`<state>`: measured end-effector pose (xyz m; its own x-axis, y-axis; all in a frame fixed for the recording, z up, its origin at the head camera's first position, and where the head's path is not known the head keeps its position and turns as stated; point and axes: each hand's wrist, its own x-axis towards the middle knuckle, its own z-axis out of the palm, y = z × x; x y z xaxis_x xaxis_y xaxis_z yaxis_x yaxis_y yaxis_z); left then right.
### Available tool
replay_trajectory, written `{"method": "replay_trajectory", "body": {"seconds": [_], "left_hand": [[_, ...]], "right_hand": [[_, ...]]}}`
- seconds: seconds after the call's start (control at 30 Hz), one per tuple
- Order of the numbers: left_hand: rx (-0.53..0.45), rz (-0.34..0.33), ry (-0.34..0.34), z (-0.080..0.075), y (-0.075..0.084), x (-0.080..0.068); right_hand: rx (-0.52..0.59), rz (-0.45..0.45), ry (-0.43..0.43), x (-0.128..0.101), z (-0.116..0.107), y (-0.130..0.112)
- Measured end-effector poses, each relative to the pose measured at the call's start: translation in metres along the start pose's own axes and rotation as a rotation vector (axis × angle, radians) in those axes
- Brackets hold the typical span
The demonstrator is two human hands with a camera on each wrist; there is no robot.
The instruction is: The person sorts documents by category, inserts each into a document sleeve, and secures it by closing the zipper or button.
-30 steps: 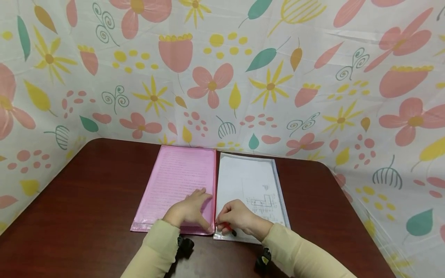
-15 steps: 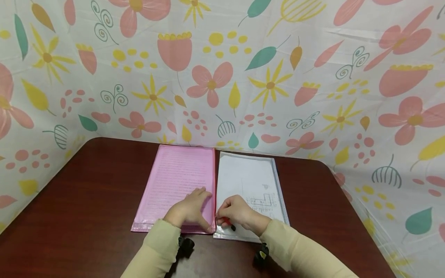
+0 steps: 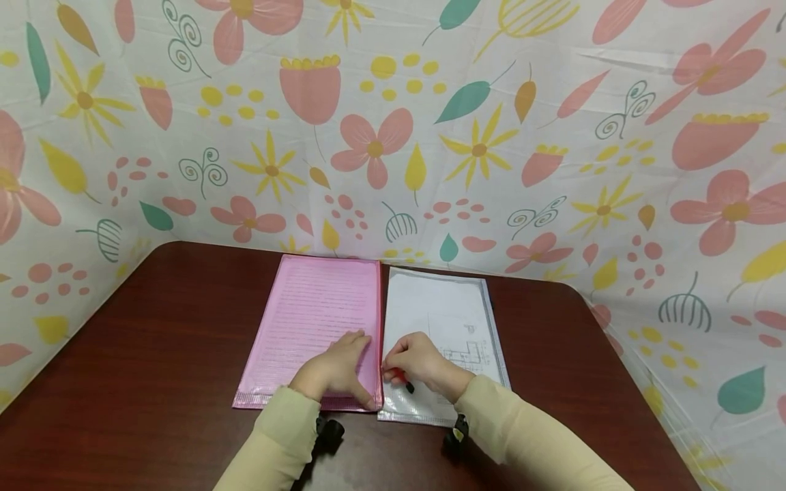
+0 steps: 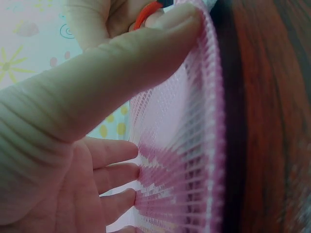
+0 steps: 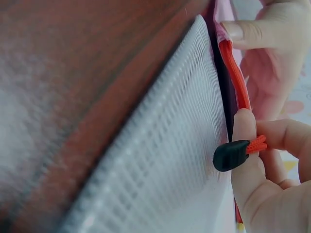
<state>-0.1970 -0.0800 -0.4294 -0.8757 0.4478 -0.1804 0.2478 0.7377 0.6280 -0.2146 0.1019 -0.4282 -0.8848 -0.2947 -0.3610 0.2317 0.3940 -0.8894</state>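
A flowered cloth (image 3: 552, 136) hangs behind and beside a dark wooden table (image 3: 153, 354), where two mesh pouches lie side by side, touching along their long edges. The pink pouch (image 3: 313, 320) sits on the left, lined paper showing through it; the white pouch (image 3: 442, 320) on the right shows a sheet with a line drawing. A person in pale sleeves leans over both. The left hand (image 3: 334, 372) lies flat on the pink pouch's near right corner, fingers spread, thumb pressing along its zipper edge. The right hand (image 3: 417, 361) pinches the red zipper pull (image 5: 240, 151), black-tipped, between thumb and forefinger at the seam between the pouches.
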Motion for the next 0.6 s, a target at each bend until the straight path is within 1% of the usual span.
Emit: {"method": "replay_trajectory", "body": {"seconds": [0.13, 0.37, 0.6], "left_hand": [[-0.005, 0.008, 0.004, 0.000, 0.000, 0.000], [-0.002, -0.001, -0.001, 0.000, -0.001, 0.000], [0.006, 0.010, 0.005, 0.000, 0.000, 0.001]], "right_hand": [[-0.003, 0.009, 0.021, 0.004, 0.000, -0.002], [0.014, 0.014, 0.039, 0.010, -0.001, -0.002], [0.068, 0.039, 0.050, 0.017, -0.003, -0.003]]}}
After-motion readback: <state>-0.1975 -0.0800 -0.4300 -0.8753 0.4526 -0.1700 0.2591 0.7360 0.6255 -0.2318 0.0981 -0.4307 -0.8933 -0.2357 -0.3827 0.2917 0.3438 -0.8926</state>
